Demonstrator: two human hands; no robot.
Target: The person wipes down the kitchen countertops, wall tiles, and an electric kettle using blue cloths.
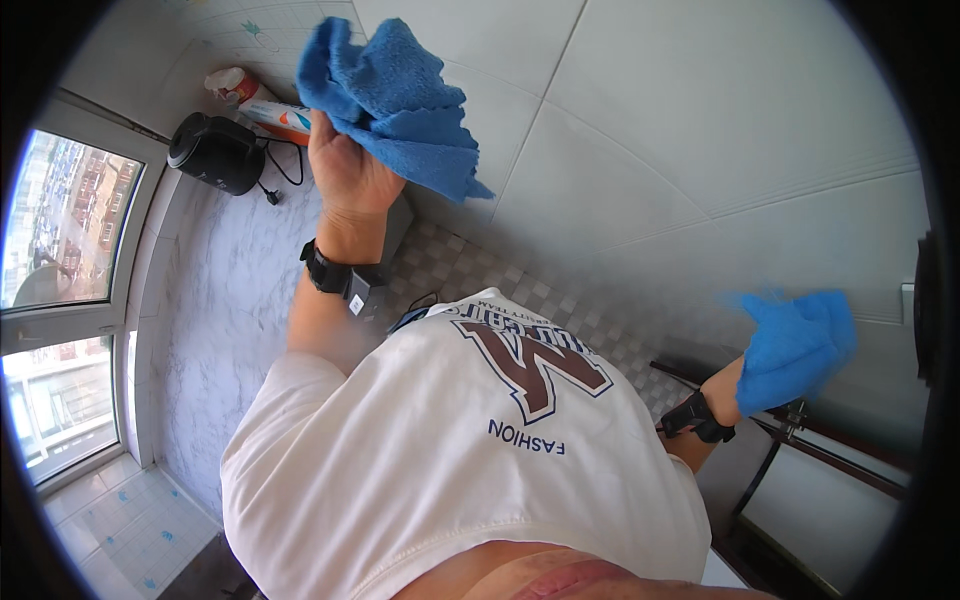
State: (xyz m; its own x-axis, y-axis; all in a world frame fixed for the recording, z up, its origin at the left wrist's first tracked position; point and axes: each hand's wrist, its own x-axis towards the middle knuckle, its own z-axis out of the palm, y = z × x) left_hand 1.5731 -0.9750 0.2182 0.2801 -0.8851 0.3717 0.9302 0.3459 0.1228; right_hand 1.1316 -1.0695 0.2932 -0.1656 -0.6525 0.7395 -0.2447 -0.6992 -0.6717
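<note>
Raised at the upper middle, my left hand (pixel 349 169) grips a bunched blue microfibre cloth (pixel 397 97). Its palm faces the camera, and the cloth covers most of the fingers. At the right, my right hand (pixel 726 391) holds another blue cloth (pixel 799 349), which drapes over the fingers and hides them. That cloth is slightly blurred and lies in front of the pale tiled wall (pixel 637 127); whether it touches the wall I cannot tell. Each wrist wears a black strapped device.
A marbled counter (pixel 225 300) runs along the window (pixel 67 225) at left. A black electric kettle (pixel 217 154) with its cord, a white-and-orange package (pixel 277 116) and a red-and-white wrapped item (pixel 232 85) stand there. A dark-framed door or panel (pixel 832 450) is at lower right.
</note>
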